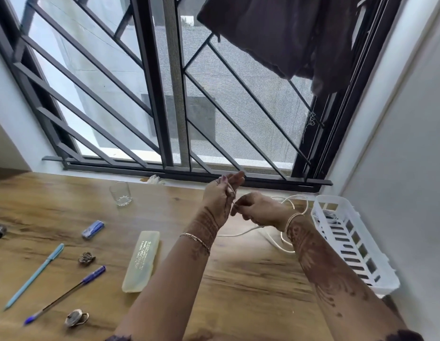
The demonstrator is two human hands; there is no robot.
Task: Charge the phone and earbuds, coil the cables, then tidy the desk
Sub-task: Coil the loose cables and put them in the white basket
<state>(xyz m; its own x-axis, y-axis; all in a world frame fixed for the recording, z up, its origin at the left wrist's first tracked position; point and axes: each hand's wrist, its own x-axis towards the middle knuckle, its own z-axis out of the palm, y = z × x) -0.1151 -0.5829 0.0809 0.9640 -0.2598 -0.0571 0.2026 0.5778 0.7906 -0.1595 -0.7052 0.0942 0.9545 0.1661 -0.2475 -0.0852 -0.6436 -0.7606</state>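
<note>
Glass [119, 193] behind pens [35, 275] at left — basket [383, 279] right, against the wall.

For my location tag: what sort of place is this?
Probably a home desk: wooden desktop, barred window with cloth hung by it, a light blue pen and a pencil case.
</note>
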